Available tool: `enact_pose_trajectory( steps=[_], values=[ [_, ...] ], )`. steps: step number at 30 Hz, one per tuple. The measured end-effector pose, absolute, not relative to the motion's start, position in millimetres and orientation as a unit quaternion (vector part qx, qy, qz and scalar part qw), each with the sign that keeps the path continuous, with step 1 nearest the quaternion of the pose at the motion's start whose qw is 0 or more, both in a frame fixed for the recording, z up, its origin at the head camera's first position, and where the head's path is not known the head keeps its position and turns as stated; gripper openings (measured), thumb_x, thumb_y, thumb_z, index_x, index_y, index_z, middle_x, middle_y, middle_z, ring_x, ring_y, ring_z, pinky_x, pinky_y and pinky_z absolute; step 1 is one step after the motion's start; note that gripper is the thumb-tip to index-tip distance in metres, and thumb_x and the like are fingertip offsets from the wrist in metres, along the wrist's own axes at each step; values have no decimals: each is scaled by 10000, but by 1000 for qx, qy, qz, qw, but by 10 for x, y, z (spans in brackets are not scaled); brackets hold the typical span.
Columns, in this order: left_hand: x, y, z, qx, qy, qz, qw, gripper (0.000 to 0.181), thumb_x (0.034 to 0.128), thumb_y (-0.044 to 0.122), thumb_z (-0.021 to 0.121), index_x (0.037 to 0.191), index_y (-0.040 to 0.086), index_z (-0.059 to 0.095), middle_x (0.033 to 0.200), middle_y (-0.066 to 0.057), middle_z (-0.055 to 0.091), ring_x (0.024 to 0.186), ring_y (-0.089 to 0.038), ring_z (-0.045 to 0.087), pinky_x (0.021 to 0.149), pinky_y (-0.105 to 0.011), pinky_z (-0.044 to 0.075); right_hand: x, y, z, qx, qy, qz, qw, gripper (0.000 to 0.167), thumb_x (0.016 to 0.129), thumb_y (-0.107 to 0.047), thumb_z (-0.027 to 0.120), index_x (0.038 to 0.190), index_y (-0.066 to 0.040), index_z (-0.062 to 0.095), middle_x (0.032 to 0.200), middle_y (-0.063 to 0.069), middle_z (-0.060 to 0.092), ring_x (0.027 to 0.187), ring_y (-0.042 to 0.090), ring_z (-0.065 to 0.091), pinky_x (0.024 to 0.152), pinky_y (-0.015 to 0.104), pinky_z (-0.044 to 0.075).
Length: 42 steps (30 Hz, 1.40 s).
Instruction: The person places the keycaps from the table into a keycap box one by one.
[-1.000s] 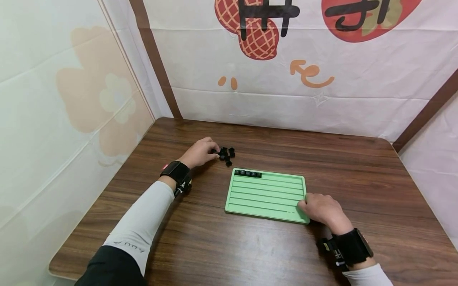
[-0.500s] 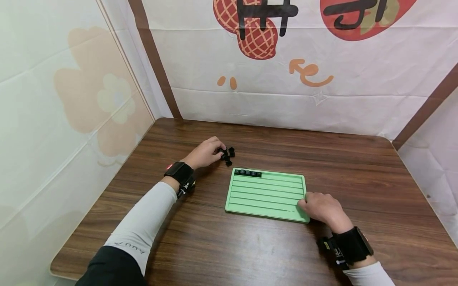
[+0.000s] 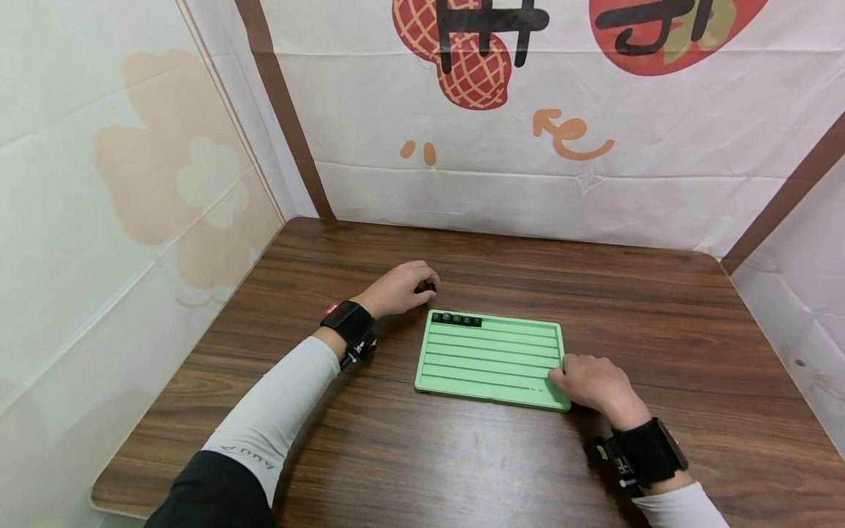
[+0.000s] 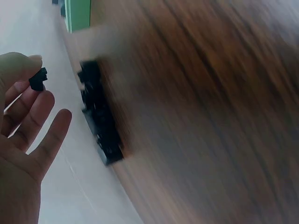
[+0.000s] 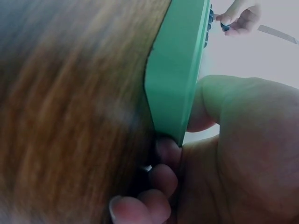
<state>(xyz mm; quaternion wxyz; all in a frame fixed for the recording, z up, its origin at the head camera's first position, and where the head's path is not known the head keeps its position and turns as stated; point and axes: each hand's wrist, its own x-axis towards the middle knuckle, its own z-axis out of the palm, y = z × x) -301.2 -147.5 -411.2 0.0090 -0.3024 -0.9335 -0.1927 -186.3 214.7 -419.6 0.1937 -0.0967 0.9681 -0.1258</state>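
My left hand (image 3: 397, 289) is beyond the tray's far left corner. In the left wrist view, its thumb and a finger pinch one small black keycap (image 4: 38, 80), held above the table. Just past that hand lie several loose black keycaps (image 4: 102, 116), mostly hidden by the fingers in the head view. A pale green ridged tray (image 3: 491, 361) rests on the table, with a short row of black keycaps (image 3: 457, 320) along its top left groove. My right hand (image 3: 595, 385) grips the tray's near right edge, thumb on top and fingers curled at the side.
The brown wood-grain table (image 3: 462, 469) carries all of this. A white printed cloth (image 3: 502, 198) hangs behind its far edge, and another cloth wall (image 3: 132, 293) stands along the left.
The left hand has moved rightward, over the loose keycaps and nearer the tray, covering most of them from the head view. The right hand and the tray have stayed in place.
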Motion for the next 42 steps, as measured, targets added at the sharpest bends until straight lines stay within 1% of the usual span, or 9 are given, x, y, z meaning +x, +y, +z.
enact_pose_trajectory(
  steps=[5, 10, 14, 17, 21, 25, 29, 36, 42],
  values=[
    [-2965, -1318, -4073, -330, -926, -182, 5, 219, 954, 188, 613, 1151, 100, 651, 1096, 8, 578, 923, -112, 554, 798, -276, 494, -1867, 2145, -4194, -97, 969, -124, 189, 276, 930, -269, 428, 701, -117, 452, 643, 18, 350, 578, 169, 292, 579, 325, 233],
    [-2934, -1172, -4053, -353, -921, -166, 1, 235, 953, 179, 614, 1169, 92, 643, 1124, -8, 580, 938, -112, 565, 805, -271, 503, -1866, 2139, -4188, -95, 970, -125, 188, 276, 925, -262, 428, 687, -122, 431, 639, 14, 326, 581, 166, 270, 580, 326, 223],
    [-2903, -1070, -4032, -369, -915, -165, -5, 232, 951, 179, 617, 1164, 89, 642, 1137, -19, 577, 958, -130, 574, 809, -277, 508, -1862, 2136, -4183, -97, 969, -123, 192, 283, 939, -268, 423, 699, -119, 444, 639, 17, 347, 578, 167, 277, 580, 330, 223],
    [-2884, -1002, -4027, -379, -911, -162, -7, 232, 954, 191, 616, 1165, 95, 639, 1142, -16, 573, 968, -121, 579, 814, -256, 510, -1853, 2134, -4179, -99, 968, -119, 197, 285, 949, -279, 421, 718, -117, 460, 647, 21, 368, 582, 170, 301, 584, 334, 235],
    [-2858, -914, -4020, -389, -907, -162, -16, 225, 955, 192, 614, 1161, 103, 639, 1131, -17, 563, 905, -101, 569, 775, -236, 494, -1845, 2134, -4172, -98, 968, -117, 199, 282, 956, -286, 424, 736, -116, 469, 658, 24, 369, 592, 173, 319, 592, 343, 245],
    [-2837, -814, -4002, -395, -904, -157, -32, 196, 958, 182, 603, 1131, 101, 649, 1088, -14, 557, 846, -96, 524, 737, -250, 461, -1851, 2135, -4172, -95, 968, -115, 201, 280, 954, -291, 427, 741, -115, 471, 663, 25, 365, 598, 178, 337, 596, 346, 253],
    [-2821, -706, -3991, -399, -903, -149, -50, 188, 959, 173, 598, 1125, 101, 650, 1072, -11, 569, 869, -94, 533, 760, -250, 466, -1862, 2133, -4180, -91, 969, -111, 202, 279, 947, -294, 427, 735, -117, 469, 667, 24, 367, 607, 183, 356, 600, 345, 260],
    [-2816, -541, -4009, -397, -906, -133, -69, 209, 938, 196, 640, 1137, 134, 648, 1116, 5, 591, 968, -99, 580, 837, -251, 493, -1875, 2137, -4194, -90, 969, -112, 199, 276, 942, -290, 429, 725, -120, 454, 661, 21, 350, 601, 177, 334, 604, 352, 252],
    [-2821, -484, -4044, -404, -904, -121, -73, 180, 944, 194, 629, 1116, 149, 652, 1107, 5, 589, 965, -101, 581, 839, -252, 492, -1869, 2138, -4180, -96, 970, -109, 196, 272, 946, -291, 430, 737, -119, 452, 674, 26, 353, 623, 193, 364, 612, 361, 262]
  ],
)
